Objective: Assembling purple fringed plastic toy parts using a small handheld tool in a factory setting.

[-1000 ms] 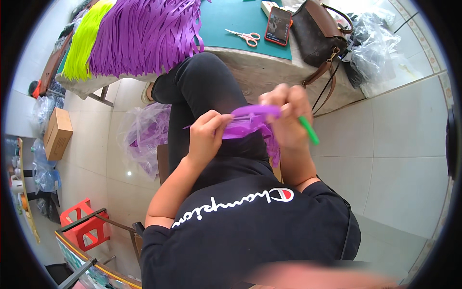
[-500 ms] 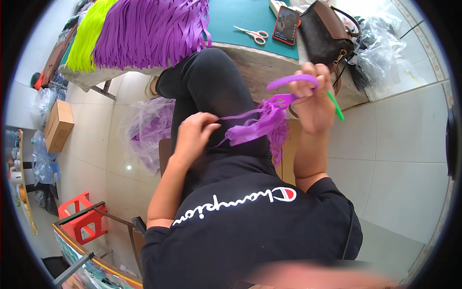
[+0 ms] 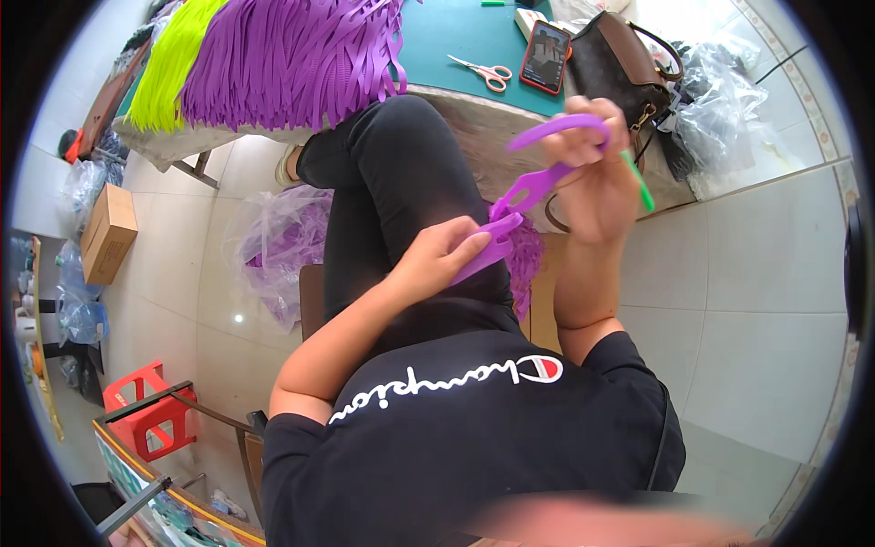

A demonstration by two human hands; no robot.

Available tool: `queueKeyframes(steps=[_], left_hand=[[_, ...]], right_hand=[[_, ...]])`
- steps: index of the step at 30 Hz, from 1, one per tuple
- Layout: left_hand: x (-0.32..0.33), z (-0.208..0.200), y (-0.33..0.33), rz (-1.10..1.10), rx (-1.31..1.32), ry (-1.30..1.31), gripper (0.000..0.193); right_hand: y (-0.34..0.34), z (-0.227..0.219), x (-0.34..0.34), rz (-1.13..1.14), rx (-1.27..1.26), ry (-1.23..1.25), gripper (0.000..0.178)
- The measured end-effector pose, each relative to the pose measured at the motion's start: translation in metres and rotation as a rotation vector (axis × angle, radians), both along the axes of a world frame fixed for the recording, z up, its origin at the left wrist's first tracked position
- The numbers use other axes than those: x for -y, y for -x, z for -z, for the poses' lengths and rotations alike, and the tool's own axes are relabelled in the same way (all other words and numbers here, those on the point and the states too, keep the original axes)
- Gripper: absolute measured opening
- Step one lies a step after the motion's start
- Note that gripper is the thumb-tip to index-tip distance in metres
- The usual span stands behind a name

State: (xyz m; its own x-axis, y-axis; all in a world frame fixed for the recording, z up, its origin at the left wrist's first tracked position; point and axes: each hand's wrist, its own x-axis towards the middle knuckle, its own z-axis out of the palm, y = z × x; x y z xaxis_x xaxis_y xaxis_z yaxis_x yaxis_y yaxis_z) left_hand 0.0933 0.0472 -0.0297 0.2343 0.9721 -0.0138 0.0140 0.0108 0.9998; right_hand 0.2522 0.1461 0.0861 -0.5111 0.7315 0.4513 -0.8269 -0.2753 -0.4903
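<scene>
My right hand (image 3: pixel 594 178) is raised on the right, its fingers closed around a purple rubbery strap (image 3: pixel 540 189) with a slot near its middle. One end of the strap curls out above my fingers. A thin green stick-like tool (image 3: pixel 643 186) pokes out from the same hand; its tip is hidden. Over my lap, my left hand (image 3: pixel 436 262) pinches a flat purple strap piece (image 3: pixel 492 248) that meets the lower end of the other strap. Below them, more thin purple strips (image 3: pixel 526 264) lie bunched beside my thigh.
On the green-topped table (image 3: pixel 437 36) lie purple straps (image 3: pixel 292 64), yellow-green straps (image 3: pixel 171 68), scissors (image 3: pixel 492 75), a phone (image 3: pixel 546 56) and a brown handbag (image 3: pixel 615 64). A clear bag of purple pieces (image 3: pixel 283 251), a cardboard box (image 3: pixel 109 234) and a red stool (image 3: pixel 150 410) stand left.
My left hand has moved right and closer to my right hand, now pinching a flat purple piece rather than a thin strip's end. The loose strips between the hands no longer show there.
</scene>
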Motion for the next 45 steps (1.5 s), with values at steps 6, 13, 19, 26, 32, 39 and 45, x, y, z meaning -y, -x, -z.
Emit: queueKeyframes(steps=[6,13,19,26,32,39,45], left_hand=[[0.019,0.010,0.051,0.052,0.032,0.135,0.020],[0.051,0.029,0.147,-0.201,-0.624,0.306,0.021],[0.026,0.004,0.093,-0.427,-0.868,-0.338,0.030],[-0.031,-0.047,-0.018,-0.161,-0.276,-0.646,0.048],[-0.040,-0.051,-0.024,-0.023,-0.018,-0.547,0.022],[-0.036,-0.044,-0.016,0.101,0.197,-0.289,0.008],[-0.038,-0.038,-0.024,-0.011,0.155,-0.434,0.006]], right_hand=[[-0.049,-0.024,-0.030,-0.027,-0.341,0.182,0.009],[-0.107,-0.046,-0.050,0.011,-0.568,0.291,0.020],[-0.074,-0.051,-0.028,-0.141,-0.490,0.294,0.017],[-0.029,-0.054,-0.005,-0.288,-0.419,0.231,0.015],[-0.019,-0.048,-0.003,-0.407,-0.353,0.247,0.005],[-0.028,-0.048,-0.005,-0.392,-0.379,0.260,0.007],[-0.029,-0.053,-0.003,-0.399,-0.387,0.265,0.010]])
